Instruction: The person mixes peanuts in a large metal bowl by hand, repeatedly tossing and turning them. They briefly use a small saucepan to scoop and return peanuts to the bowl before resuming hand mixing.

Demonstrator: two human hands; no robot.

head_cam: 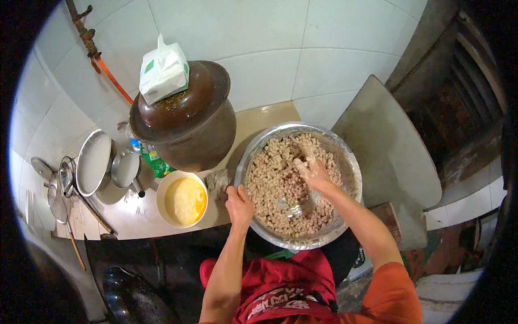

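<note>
A large stainless-steel basin (307,244) holds a crumbly, pale-brown mixture in small lumps (271,174), with a darker, pinkish-brown patch near the middle. Bare shiny metal shows at the bottom, front of centre. My left hand (239,204) grips the basin's left rim, thumb and fingers at its edge. Inside the basin, my right hand (317,174) reaches into the mixture. Its fingers are coated with the stuff and partly hidden, so whether they close on any is unclear. Left of my left hand stands a white bowl (161,208) of pale yellow liquid (182,202) with an orange streak.
Behind the bowl, a brown lidded earthenware jar (198,141) carries a tissue pack (165,75). Metal pans (95,162), a small pot (126,168) and strainers (58,202) crowd the counter's left. A grey board (388,150) leans right of the basin.
</note>
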